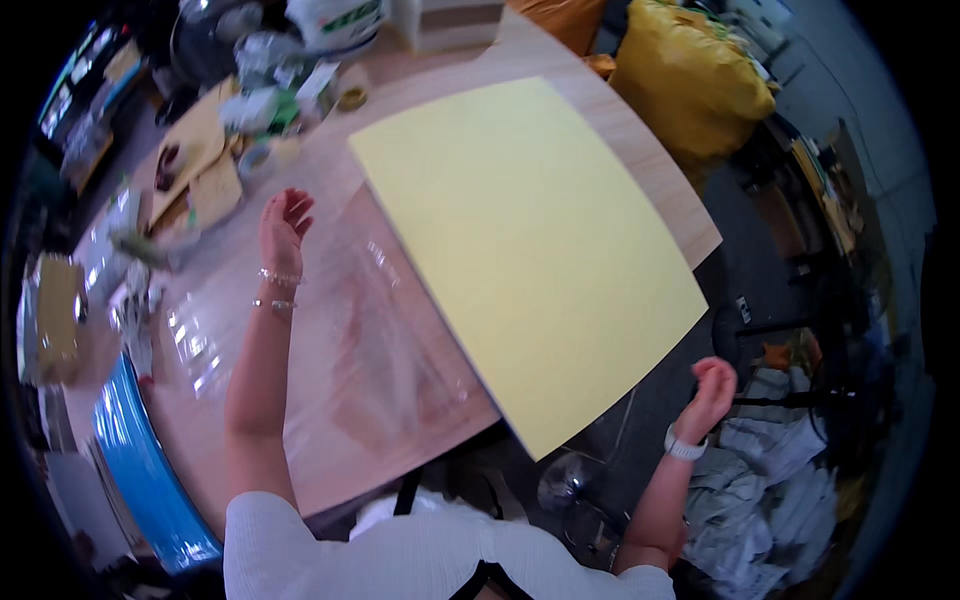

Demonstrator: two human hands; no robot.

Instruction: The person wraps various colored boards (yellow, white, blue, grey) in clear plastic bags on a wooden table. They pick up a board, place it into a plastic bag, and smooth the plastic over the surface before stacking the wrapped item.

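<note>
A large pale yellow sheet (520, 240) lies at an angle on the wooden table, its near corner jutting past the front edge. To its left, clear plastic film (385, 350) is spread flat and wrinkled on the tabletop. My left hand (285, 228) is over the table left of the sheet, empty, its fingers loosely bent and apart from the sheet. Beyond the table's right side, my right hand (708, 395) hangs near the sheet's right corner without touching it. Its fingers curl loosely, and nothing shows in them.
A blue glossy plastic-wrapped stack (145, 465) lies at the table's left edge. Brown cardboard pieces (205, 165), a tape roll (352, 97) and a white bucket (335, 22) stand farther back. A bulging yellow sack (690, 80) is beyond the table; grey-white sacks (765, 480) lie at right.
</note>
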